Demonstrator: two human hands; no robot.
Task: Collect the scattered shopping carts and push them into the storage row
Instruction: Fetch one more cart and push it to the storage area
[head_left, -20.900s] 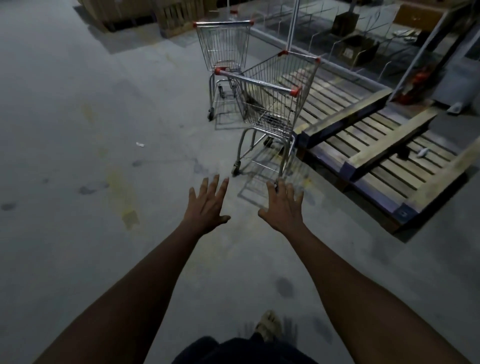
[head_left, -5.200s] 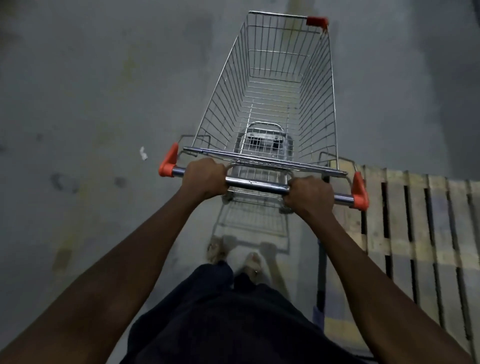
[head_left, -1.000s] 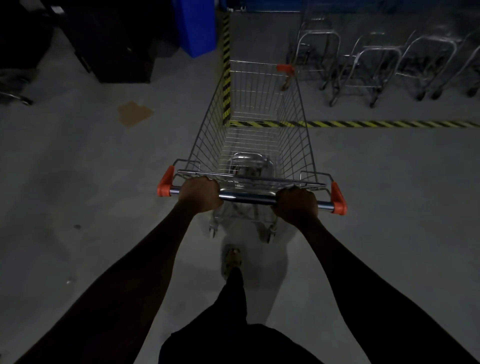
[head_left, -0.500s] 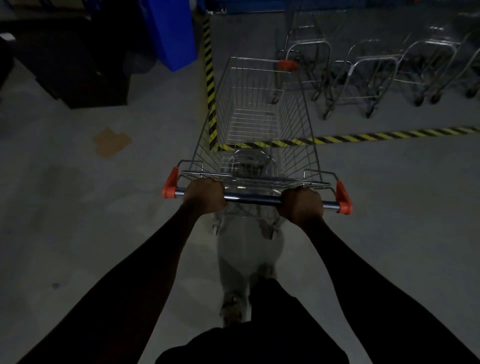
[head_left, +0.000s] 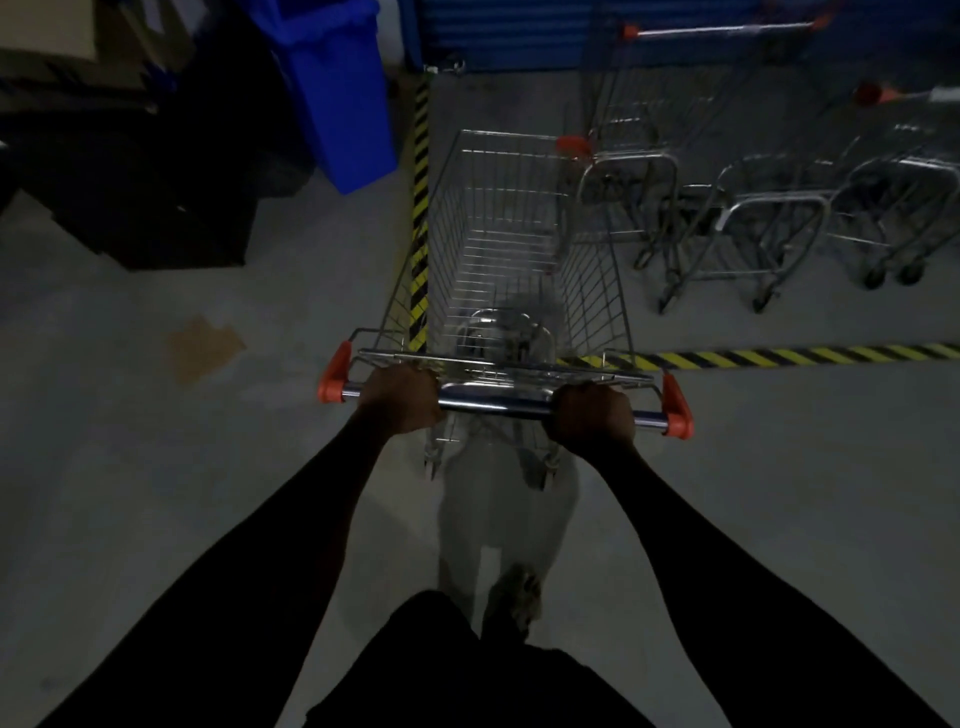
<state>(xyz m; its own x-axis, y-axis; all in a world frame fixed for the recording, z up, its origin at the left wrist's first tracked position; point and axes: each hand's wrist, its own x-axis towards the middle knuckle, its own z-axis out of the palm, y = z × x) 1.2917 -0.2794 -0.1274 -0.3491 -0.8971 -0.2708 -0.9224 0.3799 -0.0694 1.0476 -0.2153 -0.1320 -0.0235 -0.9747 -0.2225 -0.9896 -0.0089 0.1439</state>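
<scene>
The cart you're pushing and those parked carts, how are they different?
The pushed cart has its front across the striped floor tape, its rear still outside; the parked carts sit fully inside. The left hand and right hand grip its handle; nobody holds the parked ones. Both are metal with orange corners.

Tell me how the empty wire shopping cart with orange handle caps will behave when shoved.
The empty wire shopping cart probably rolls easily: nothing shows in its basket and the concrete floor looks smooth. Its steel frame should stay rigid. With both hands, left hand and right hand, spread along the bar, it should steer straight.
</scene>
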